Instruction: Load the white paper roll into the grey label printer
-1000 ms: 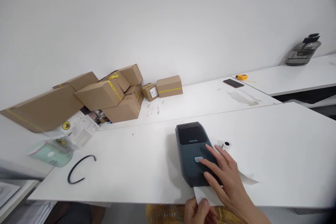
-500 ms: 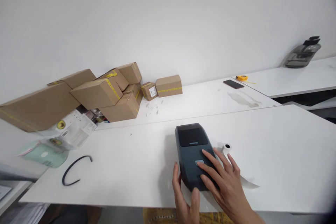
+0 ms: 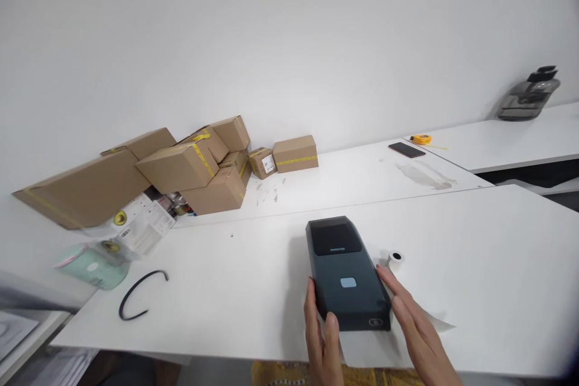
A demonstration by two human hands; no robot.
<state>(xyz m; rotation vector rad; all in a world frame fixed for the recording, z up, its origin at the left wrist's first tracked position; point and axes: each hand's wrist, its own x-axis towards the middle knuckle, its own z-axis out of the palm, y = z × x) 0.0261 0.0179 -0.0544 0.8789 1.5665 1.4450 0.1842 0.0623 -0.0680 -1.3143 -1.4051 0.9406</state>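
A dark blue device (image 3: 346, 298), which looks like a small label printer, is in front of me with its far end pointing away. It has a glossy black panel on top and a pale blue button. My left hand (image 3: 322, 338) grips its left side, the thumb at the near edge. Along the right side lies my right hand (image 3: 418, 325), fingers against the edge and thumb by the near corner. Just beyond the right fingertips is a small white paper roll (image 3: 395, 259), with a loose strip (image 3: 441, 322) of paper showing past the hand.
Cardboard boxes (image 3: 176, 166) with yellow tape are piled at the back left. A curved black band (image 3: 131, 295) and a mint green pouch (image 3: 97, 268) lie at the left. Farther back right are a phone (image 3: 407, 149), a yellow tape measure (image 3: 421, 139) and a clear bottle (image 3: 527, 96).
My right hand has moved off the top and button of the device to its right side. The left hand stays at the left side. The view has shifted slightly.
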